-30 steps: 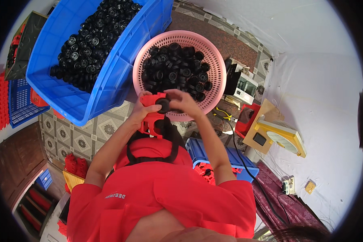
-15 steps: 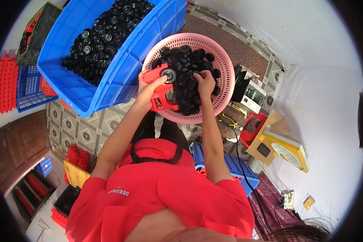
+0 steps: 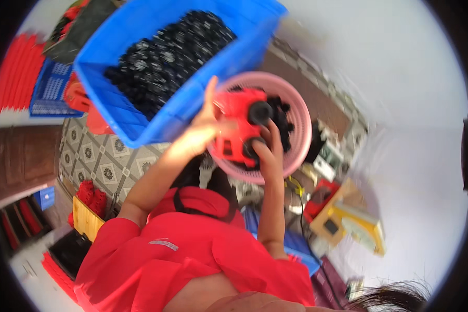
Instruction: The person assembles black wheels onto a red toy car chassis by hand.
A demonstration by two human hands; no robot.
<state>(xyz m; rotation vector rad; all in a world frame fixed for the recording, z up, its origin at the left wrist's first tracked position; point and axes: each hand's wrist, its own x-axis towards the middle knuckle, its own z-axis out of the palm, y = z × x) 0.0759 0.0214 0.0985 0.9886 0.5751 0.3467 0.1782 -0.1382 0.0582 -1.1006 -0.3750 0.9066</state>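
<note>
A red plastic toy car body (image 3: 233, 117) is held over the pink basket (image 3: 302, 148) by my left hand (image 3: 205, 125), closed around its left side with one finger sticking up. Two black wheels face right on the car: an upper wheel (image 3: 259, 112) and a lower wheel (image 3: 250, 147). My right hand (image 3: 269, 151) has its fingers closed at the lower wheel, against the car; motion blur hides the exact contact. Loose black wheels (image 3: 283, 122) fill the basket beneath, partly covered by the car and my hands.
A large blue crate (image 3: 127, 127) heaped with black wheels stands behind on the left. Stacked red parts (image 3: 18, 73) lie beyond it beside a blue basket (image 3: 52, 88). At right are yellow-handled pliers (image 3: 295, 185), a yellow-framed fan-like device (image 3: 356, 223) and a hanging black cable (image 3: 304, 223).
My right hand has come up from the loose wheels to the car's side. The car has turned, now showing two wheels. The whole view has shifted and blurred.
</note>
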